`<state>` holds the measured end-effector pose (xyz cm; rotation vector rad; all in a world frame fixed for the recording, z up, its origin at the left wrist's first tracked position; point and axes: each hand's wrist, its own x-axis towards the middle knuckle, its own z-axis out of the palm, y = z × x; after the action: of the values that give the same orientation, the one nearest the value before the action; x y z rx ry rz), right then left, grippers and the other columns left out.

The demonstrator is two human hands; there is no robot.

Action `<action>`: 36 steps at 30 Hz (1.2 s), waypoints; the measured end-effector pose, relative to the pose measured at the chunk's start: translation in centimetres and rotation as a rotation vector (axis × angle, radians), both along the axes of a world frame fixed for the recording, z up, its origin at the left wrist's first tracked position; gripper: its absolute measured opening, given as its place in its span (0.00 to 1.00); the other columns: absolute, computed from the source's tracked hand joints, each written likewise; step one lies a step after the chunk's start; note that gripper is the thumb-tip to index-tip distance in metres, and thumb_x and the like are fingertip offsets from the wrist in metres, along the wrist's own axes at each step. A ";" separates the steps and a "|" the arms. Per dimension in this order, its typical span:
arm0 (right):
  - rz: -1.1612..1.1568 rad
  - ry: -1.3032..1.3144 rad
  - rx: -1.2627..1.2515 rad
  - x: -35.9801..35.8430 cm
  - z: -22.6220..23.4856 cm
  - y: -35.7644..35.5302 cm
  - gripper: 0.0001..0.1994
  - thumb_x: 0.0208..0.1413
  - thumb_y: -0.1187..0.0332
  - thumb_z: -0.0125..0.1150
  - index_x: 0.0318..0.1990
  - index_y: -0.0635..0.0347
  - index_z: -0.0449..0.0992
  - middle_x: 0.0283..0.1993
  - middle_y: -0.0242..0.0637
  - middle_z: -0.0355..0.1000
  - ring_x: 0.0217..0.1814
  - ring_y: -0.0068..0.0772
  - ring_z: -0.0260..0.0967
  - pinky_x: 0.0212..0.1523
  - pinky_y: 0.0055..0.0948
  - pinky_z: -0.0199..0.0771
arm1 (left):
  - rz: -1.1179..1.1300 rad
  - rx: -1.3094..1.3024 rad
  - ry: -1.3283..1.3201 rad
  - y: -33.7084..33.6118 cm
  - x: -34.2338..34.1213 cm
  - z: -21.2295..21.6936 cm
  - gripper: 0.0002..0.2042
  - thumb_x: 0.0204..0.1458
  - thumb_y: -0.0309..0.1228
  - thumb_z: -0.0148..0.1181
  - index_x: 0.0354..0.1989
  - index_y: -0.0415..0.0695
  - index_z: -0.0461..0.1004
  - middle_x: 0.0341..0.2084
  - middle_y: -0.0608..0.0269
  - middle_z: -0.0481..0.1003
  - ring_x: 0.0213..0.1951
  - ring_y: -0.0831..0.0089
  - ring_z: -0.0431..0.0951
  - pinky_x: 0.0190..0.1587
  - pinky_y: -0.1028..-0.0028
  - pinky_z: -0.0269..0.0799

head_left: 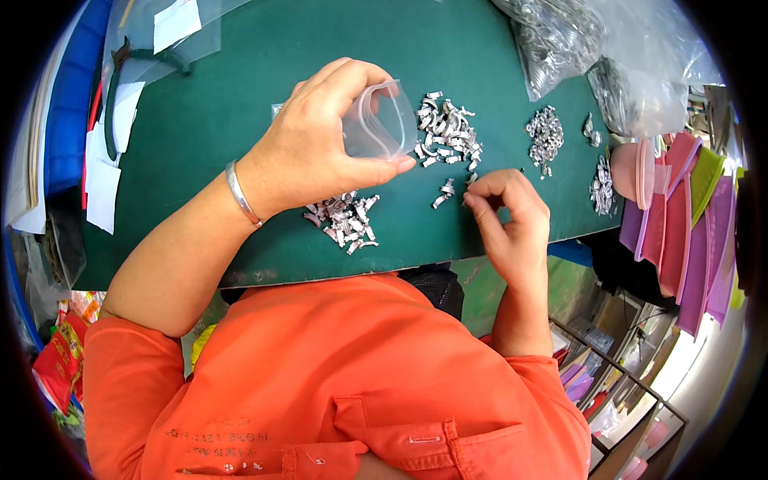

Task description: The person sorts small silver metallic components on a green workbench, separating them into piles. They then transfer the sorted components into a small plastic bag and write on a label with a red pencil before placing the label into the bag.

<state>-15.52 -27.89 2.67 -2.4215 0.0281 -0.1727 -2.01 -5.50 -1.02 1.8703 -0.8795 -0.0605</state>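
Clear plastic bag, upper centre: gripped by my left fingers, curved round it, probably keeping its mouth wide | right fingers, right of centre: bent close together; whether pinching anything, I cannot tell | metal pieces, centre: heaped on green worktop, seemingly within reach

Bright, fairly even light; edges bowed; corners black.

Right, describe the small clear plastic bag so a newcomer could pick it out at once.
Over the green tabletop, find the left hand, with a silver bangle at its wrist. That hand grips the small clear plastic bag, its mouth spread open. Unlike the large, filled clear bags lying at the upper right, this one is small and held up in the hand.
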 end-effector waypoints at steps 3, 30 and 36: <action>0.148 -0.089 -0.004 0.3 0.1 1.9 0.08 0.48 0.82 0.65 0.36 0.64 0.76 0.33 0.42 0.73 0.31 0.41 0.72 0.32 0.33 0.73 | -0.007 -0.010 -0.002 -0.1 0.0 -0.1 0.28 0.35 0.30 0.75 0.47 0.41 0.71 0.35 0.63 0.68 0.37 0.72 0.70 0.44 0.74 0.69; -0.121 -0.111 0.159 5.0 1.1 0.5 0.04 0.51 0.81 0.63 0.35 0.65 0.77 0.30 0.38 0.75 0.29 0.28 0.73 0.32 0.26 0.73 | -0.018 -0.035 -0.029 -0.2 0.1 -0.1 0.27 0.34 0.31 0.76 0.45 0.41 0.71 0.32 0.63 0.68 0.36 0.70 0.70 0.40 0.73 0.69; -0.008 0.005 -0.055 3.1 0.5 2.0 0.03 0.49 0.78 0.64 0.32 0.64 0.77 0.31 0.42 0.75 0.32 0.43 0.75 0.33 0.34 0.75 | -0.013 -0.034 -0.027 -0.2 0.1 -0.3 0.27 0.34 0.30 0.76 0.45 0.41 0.71 0.33 0.62 0.68 0.36 0.70 0.71 0.41 0.73 0.69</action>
<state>-12.45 -25.88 3.13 -2.4773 0.0359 -0.1737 -1.90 -5.65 -1.28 1.8378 -0.9064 -0.0278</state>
